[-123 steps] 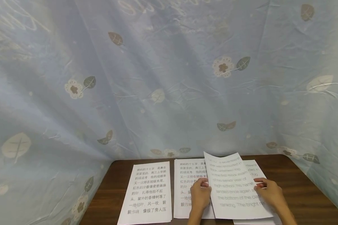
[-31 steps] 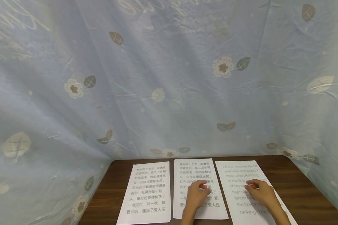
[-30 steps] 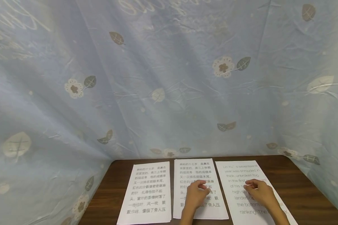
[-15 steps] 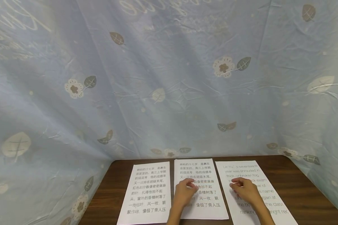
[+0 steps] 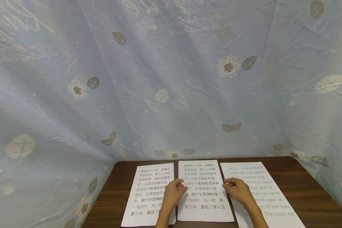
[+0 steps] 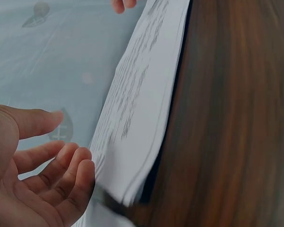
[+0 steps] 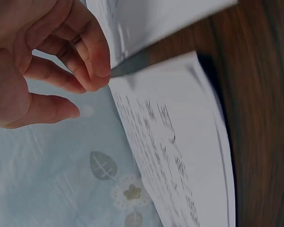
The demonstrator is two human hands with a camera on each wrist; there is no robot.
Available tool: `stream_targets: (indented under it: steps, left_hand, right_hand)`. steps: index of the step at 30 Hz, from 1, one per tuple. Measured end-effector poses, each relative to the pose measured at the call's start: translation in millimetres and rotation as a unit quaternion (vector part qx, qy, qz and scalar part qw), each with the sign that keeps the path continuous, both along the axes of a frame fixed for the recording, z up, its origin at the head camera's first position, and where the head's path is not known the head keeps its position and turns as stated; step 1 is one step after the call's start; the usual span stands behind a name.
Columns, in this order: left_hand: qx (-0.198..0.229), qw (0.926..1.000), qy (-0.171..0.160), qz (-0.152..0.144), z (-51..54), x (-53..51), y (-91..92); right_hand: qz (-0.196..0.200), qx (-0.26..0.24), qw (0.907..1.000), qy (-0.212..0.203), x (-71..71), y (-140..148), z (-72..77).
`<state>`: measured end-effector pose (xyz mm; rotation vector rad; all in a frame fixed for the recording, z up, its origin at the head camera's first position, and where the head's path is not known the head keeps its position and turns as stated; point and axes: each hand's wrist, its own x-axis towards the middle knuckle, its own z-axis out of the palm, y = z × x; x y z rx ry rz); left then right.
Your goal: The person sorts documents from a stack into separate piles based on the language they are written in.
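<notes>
Three stacks of printed white paper lie side by side. The left stack and middle stack carry Chinese text; the right stack carries English. My left hand hovers over the gap between the left and middle stacks, thumb and fingers apart and loosely curved. My right hand is at the middle stack's right edge, partly over the right stack. Both wrist views show the left hand and right hand holding nothing, fingertips close to the middle stack's sides. Whether they touch it I cannot tell.
The stacks lie on a dark brown wooden table. A pale blue curtain with leaf and flower prints hangs behind the table and along its sides. Narrow gaps separate the stacks.
Four seconds ago both hands held an English sheet, which has since been laid on the right stack and released. Both hands have then moved left, to either side of the middle stack.
</notes>
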<state>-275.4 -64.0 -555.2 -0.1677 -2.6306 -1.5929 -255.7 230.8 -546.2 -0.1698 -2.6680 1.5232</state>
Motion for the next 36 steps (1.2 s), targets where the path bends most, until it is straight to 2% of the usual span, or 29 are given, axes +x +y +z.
stream_targets:
  steps: [6,11,21,29,36]
  left_hand:
    - [-0.02,0.9997,0.004,0.017,-1.4,-1.0,-14.3]
    - [-0.028,0.9994,0.0,0.021,-2.1,-2.3,-19.1]
    - [-0.041,0.9987,-0.007,0.028,-3.1,-2.6,-18.9]
    - [-0.058,0.9978,-0.015,0.029,-4.3,-1.7,-17.6]
    - [-0.081,0.9964,0.001,0.026,-8.1,-2.6,-16.3]
  right_hand:
    - [0.008,-0.001,1.0,0.006,-1.6,-12,2.1]
    - [0.01,0.007,0.9999,0.007,-0.9,-12,2.2]
    - [0.001,0.045,0.999,0.001,-3.6,-5,-1.3]
    - [-0.007,0.102,0.9948,-0.005,-6.2,-4,-9.1]
    - [-0.016,0.111,0.9937,-0.006,-5.1,-8,-13.3]
